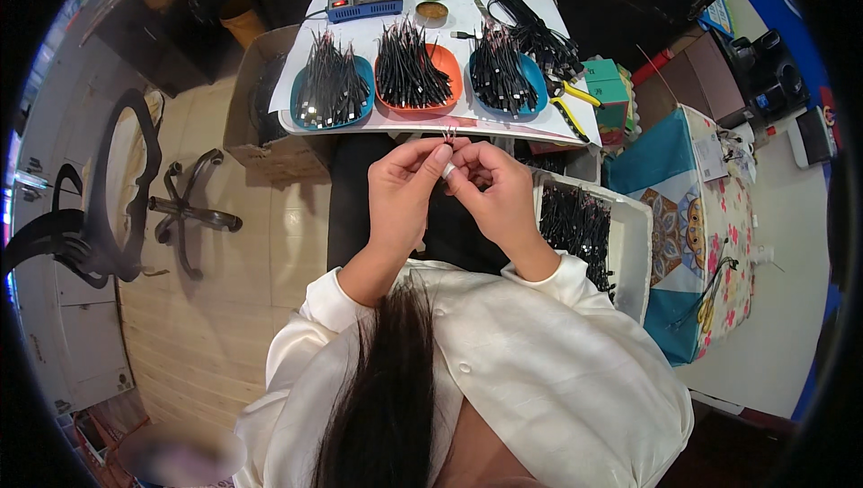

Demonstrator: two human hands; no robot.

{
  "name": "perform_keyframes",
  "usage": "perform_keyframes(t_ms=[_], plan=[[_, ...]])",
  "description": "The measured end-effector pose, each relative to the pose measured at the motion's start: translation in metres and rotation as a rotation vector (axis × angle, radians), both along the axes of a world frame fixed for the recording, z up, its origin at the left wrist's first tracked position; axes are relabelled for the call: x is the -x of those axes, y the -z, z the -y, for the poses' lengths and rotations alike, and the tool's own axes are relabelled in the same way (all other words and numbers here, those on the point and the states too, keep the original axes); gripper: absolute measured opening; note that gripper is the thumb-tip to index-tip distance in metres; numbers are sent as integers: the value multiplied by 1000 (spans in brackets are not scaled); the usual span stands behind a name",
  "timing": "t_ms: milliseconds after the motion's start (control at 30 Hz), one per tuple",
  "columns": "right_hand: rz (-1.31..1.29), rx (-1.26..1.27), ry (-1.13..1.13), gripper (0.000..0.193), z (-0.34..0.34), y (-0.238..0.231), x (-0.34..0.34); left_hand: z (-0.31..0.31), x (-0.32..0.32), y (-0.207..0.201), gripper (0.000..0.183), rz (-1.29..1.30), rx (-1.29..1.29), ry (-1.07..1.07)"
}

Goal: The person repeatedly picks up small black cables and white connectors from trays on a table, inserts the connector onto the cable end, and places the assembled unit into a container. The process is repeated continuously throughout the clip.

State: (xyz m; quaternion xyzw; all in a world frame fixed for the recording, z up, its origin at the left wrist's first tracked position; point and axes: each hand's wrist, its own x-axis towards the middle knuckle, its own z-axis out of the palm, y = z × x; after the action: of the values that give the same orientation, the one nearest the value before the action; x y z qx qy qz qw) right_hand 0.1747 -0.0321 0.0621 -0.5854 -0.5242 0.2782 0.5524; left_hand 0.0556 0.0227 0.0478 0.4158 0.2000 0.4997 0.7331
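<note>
1. Left hand [404, 173]: thumb and forefinger are pinched together on a small piece with thin stripped wire ends [449, 136], which project upward from the fingertips.
2. Right hand [493, 187]: fingers are curled, with thumb and forefinger meeting the same piece from the other side. The hands hide the contact; whether these fingers grip cannot be told. A small white part shows at the thumb.
3. Position: both hands are just short of the table's front edge [409, 126]; the gap ahead of the fingertips is narrow.
4. Right side: a white bin [634, 254] of black cables stands near the right forearm and limits sideways room.
5. Left side: the floor [216, 308] extends outward to a chair base [184, 209], well apart from the left hand. A cardboard box [265, 160] stands beside the table's left edge.
6. Front row: a left blue tray [367, 109], an orange tray [449, 61] and a right blue tray [537, 84] sit along the front edge, each filled with short black cables. Yellow-handled cutters [566, 115] lie at the right corner.
7. Rear: an open tin [431, 13], a blue device [364, 10] and a cable bundle [548, 34] lie behind the trays.
</note>
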Motion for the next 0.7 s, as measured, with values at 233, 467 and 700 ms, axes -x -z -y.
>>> perform_keyframes(t_ms=[233, 467, 700], plan=[[2, 88, -73, 14, 1, -9, -15, -1, 0, 2, 19, -79, -94, -45], [72, -4, -17, 14, -2, -23, -27, 6, -2, 1, 18, -162, -191, -90], [-293, -86, -111, 12, -11, -6, -23, 3, 4, 4, 15, -122, -101, -16]])
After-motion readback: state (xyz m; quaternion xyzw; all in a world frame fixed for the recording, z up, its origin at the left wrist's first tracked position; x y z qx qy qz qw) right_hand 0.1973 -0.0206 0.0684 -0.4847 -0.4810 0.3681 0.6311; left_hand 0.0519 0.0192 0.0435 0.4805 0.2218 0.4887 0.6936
